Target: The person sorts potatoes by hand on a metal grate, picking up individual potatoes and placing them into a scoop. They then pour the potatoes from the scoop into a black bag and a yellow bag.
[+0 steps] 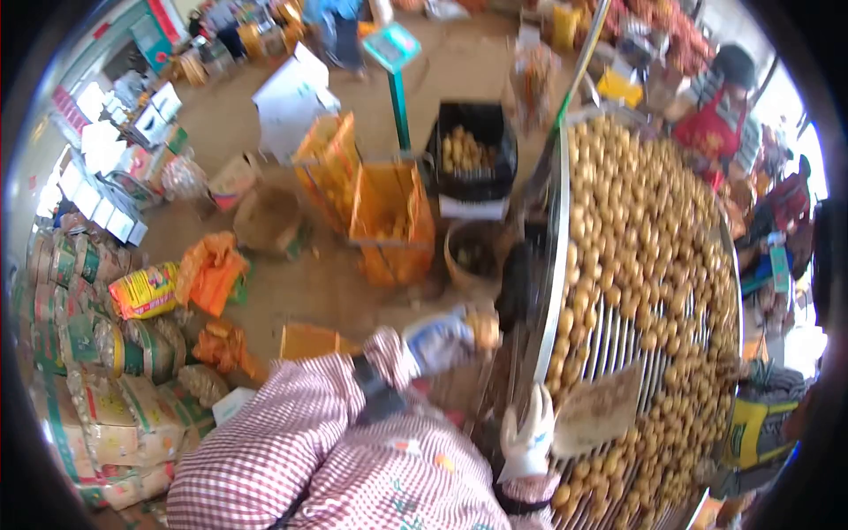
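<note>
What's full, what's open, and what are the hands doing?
left hand: shut around a potato
right hand: open, at the table edge
roller table: heaped with potatoes
black crate: open, partly filled
sacks: full, stacked

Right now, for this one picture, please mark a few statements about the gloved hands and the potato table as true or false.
1. The metal roller table carries many yellow-brown potatoes. True.
2. The right hand, in a white glove, grips a knife. False: it rests open at the table's rim and holds nothing.
3. The black plastic crate is empty. False: potatoes lie in it.
4. The left hand, in a blue and white glove, holds a brown potato. True.
5. The person in the red apron stands at the far side of the table. True.
</note>
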Tool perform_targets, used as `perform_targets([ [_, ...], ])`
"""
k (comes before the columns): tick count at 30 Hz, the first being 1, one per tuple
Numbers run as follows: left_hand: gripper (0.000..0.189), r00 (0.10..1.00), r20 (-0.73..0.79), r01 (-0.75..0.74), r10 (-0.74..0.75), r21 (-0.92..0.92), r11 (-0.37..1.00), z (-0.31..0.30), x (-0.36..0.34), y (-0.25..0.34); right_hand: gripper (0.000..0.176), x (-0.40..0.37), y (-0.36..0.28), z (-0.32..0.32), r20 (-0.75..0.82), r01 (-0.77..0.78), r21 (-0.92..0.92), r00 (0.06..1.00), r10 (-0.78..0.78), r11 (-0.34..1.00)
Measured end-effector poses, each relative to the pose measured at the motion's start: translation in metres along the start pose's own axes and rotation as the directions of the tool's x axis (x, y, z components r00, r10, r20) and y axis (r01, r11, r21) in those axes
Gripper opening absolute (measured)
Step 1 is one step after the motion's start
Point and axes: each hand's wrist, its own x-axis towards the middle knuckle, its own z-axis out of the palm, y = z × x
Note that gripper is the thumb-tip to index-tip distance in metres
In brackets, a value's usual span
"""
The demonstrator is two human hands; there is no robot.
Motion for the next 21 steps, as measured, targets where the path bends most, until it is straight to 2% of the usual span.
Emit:
perform_targets([
  [2, 0.066, 0.983, -0.146, -0.088, 0.110, 0.148, 0.985, 0.016, -0.010, 0.025, 0.055, -0.017, 0.009, 0.006, 0.123, -0.026, -0.174, 0.991, 0.047, 0.984],
  [4, 0.073, 0.975, -0.069, -0.195, 0.212, 0.194, 0.961, -0.006, -0.009, 0.039, 0.062, -0.030, 0.014, 0.009, 0.258, 0.041, -0.345, 0.965, 0.053, 0.938],
  [6, 0.073, 0.962, -0.119, -0.218, 0.247, 0.218, 0.951, -0.006, -0.018, 0.050, 0.057, -0.026, 0.014, 0.008, 0.240, 0.038, -0.336, 0.970, 0.047, 0.941],
  [8, 0.070, 0.952, -0.097, -0.246, 0.291, 0.325, 0.913, -0.014, -0.027, 0.055, 0.054, -0.026, 0.015, 0.012, 0.230, 0.040, -0.376, 0.972, 0.052, 0.926],
  [9, 0.066, 0.940, -0.133, -0.245, 0.315, 0.383, 0.891, -0.016, -0.030, 0.056, 0.052, -0.025, 0.016, 0.013, 0.224, 0.036, -0.367, 0.973, 0.051, 0.930],
  [10, 0.066, 0.939, -0.140, -0.243, 0.314, 0.374, 0.895, -0.018, -0.031, 0.055, 0.051, -0.024, 0.017, 0.012, 0.220, 0.035, -0.359, 0.974, 0.048, 0.932],
  [12, 0.063, 0.904, -0.207, -0.161, 0.374, 0.647, 0.746, -0.024, -0.036, 0.055, 0.049, -0.025, 0.019, 0.015, 0.222, 0.020, -0.361, 0.973, 0.065, 0.932],
  [14, 0.062, 0.911, -0.221, -0.126, 0.348, 0.655, 0.745, -0.029, -0.045, 0.057, 0.048, -0.025, 0.019, 0.017, 0.221, 0.007, -0.359, 0.972, 0.078, 0.933],
  [20, 0.056, 0.883, -0.208, -0.209, 0.420, 0.627, 0.751, -0.056, -0.061, 0.061, 0.045, -0.025, 0.022, 0.020, 0.197, 0.023, -0.362, 0.979, 0.052, 0.932],
  [21, 0.054, 0.856, -0.239, -0.222, 0.458, 0.629, 0.745, -0.059, -0.064, 0.061, 0.044, -0.025, 0.023, 0.021, 0.197, 0.026, -0.367, 0.979, 0.051, 0.930],
])
